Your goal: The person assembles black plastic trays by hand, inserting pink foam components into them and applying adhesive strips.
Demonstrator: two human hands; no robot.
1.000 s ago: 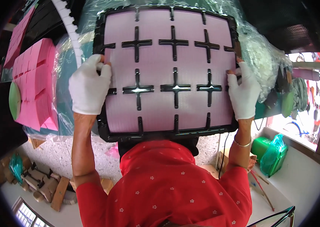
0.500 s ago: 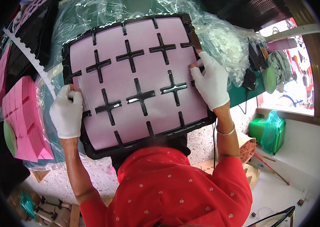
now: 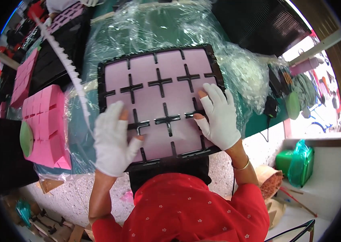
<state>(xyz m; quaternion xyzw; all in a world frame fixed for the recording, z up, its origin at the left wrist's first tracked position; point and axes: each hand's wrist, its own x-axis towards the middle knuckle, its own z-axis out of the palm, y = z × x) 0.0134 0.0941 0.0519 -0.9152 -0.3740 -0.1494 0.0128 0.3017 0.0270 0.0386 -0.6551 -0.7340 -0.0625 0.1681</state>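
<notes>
In front of me on the table lies a black plastic tray (image 3: pixel 154 165) with raised cross-shaped dividers, its cells lined with pale pink sheet pieces (image 3: pixel 184 135). My left hand (image 3: pixel 114 141), in a white glove with bare thumb and fingertips, lies over the tray's left near part with fingers stretched out. My right hand (image 3: pixel 219 117), gloved the same way, spreads over the right side of the tray, fingers apart. Neither hand grips anything. Parts of the tray's left and right edges are hidden beneath the hands.
Clear plastic film (image 3: pixel 158 26) covers the green table, bunched up at the right. Stacked pink foam blocks (image 3: pixel 45 125) stand left, with a green round pad (image 3: pixel 26 139) against them. A notched white strip (image 3: pixel 65 60) arches beside black trays. A green bin (image 3: pixel 285 161) stands at the right.
The tray has come down flat onto the table, appearing farther off. Both hands have let go of its side edges and moved over its surface with fingers extended.
</notes>
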